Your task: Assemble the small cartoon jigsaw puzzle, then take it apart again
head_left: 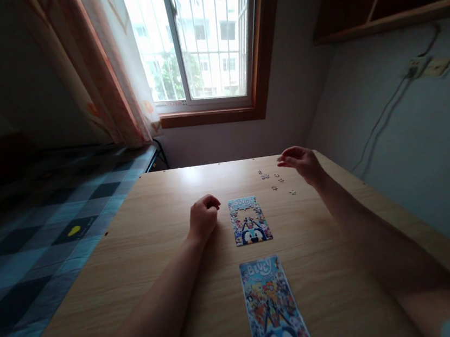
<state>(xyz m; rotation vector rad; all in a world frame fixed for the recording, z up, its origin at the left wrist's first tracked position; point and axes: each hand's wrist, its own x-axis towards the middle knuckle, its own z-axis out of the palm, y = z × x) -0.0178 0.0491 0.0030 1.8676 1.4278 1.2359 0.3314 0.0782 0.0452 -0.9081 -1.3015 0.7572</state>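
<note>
A partly assembled jigsaw puzzle (252, 233) lies flat on the wooden table, with a gap in its upper middle where bare wood shows. Just left of it rests my left hand (205, 214), fingers curled closed, no object showing in it. My right hand (299, 164) is over the table's far right part, thumb and fingers pinched. A tiny pale thing at its fingertips looks like a puzzle piece. Several loose puzzle pieces (275, 188) are scattered left of and below that hand. Closer to me lies a reference picture sheet (273, 307) with the same cartoon dog design.
The wooden table (163, 198) ends at a window (210, 44) wall. A bed with a checked cover (62, 210) stands along the left. On the right wall are a socket (417, 66) with a hanging cable and a wooden shelf (395, 20).
</note>
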